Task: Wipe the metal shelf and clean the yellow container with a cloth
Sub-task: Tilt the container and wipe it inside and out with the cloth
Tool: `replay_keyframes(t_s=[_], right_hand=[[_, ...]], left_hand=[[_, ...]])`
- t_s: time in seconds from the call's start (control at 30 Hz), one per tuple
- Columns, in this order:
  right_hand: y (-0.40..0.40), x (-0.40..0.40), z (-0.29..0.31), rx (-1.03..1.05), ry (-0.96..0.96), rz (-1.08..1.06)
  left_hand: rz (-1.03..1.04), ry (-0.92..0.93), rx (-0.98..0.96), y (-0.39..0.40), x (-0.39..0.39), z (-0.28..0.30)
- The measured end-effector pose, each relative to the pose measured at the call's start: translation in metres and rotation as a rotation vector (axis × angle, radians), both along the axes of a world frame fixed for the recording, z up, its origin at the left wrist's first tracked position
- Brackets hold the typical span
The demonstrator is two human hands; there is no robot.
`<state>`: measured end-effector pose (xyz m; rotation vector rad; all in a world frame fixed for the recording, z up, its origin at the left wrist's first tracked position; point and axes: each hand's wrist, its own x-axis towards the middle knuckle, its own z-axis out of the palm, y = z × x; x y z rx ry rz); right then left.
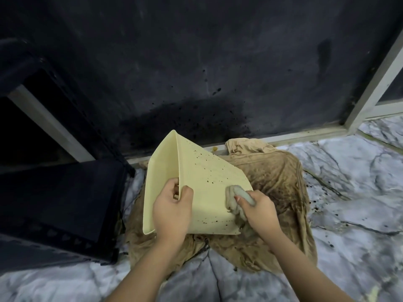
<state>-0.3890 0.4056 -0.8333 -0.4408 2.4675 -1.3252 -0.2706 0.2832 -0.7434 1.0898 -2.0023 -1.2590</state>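
Observation:
A pale yellow container [202, 171] lies tilted on its side in the middle of the view, its outer wall speckled with dark spots. My left hand [172, 212] grips its near rim, fingers curled inside the opening. My right hand [259, 212] presses a bunched grey cloth [234, 200] against the container's lower right wall. The dark metal shelf [56, 203] stands at the left, beside the container.
A large stained tan cloth [281, 192] is spread on the marbled floor [349, 236] under the container. A dark wall panel [196, 62] with black splatter rises behind. A white frame [370, 88] runs along the wall's base and up the right side.

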Motion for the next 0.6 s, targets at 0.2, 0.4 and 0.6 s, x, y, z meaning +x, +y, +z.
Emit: replay_keyframes(t_s=[0.2, 0.4, 0.6], right_hand=[[0.017, -0.013, -0.028, 0.051, -0.12, -0.121], [0.03, -0.014, -0.038, 0.086, -0.239, -0.248], [0.007, 0.016, 0.012, -0.125, -0.133, -0.174]], left_hand=[[0.031, 0.011, 0.023, -0.001, 0.004, -0.002], [0.019, 0.007, -0.005, 0.011, -0.002, -0.004], [-0.009, 0.002, -0.024, 0.022, -0.008, -0.003]])
